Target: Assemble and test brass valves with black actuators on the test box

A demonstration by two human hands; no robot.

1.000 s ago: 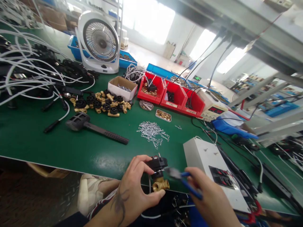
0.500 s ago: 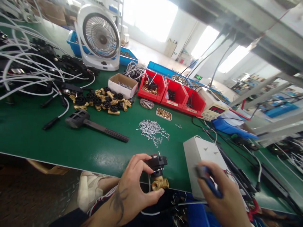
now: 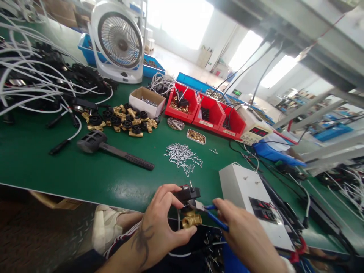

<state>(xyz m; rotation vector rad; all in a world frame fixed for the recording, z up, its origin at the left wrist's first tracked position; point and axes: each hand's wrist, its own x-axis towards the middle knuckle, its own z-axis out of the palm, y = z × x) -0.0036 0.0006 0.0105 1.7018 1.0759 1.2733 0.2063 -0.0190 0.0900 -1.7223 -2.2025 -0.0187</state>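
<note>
My left hand [image 3: 163,218] grips a valve assembly at the table's front edge, thumb under its brass body [image 3: 192,220] and fingers on its black top [image 3: 188,193]. Blue-handled pliers [image 3: 212,216] are in my right hand [image 3: 241,231], their jaws touching the assembly between the black top and the brass body. What lies between the jaws is too small to tell. A pile of silver wire clips [image 3: 182,157] lies just beyond my hands.
A black mallet [image 3: 113,149] and brass fittings [image 3: 122,120] lie to the left. Red bins [image 3: 207,115], a carton [image 3: 147,103] and a fan [image 3: 121,43] stand behind. The grey box [image 3: 241,185] is right of the pliers, beside cables.
My right hand has moved left from over the grey box, bringing the pliers' jaws onto the assembly. My left hand keeps its hold almost unmoved.
</note>
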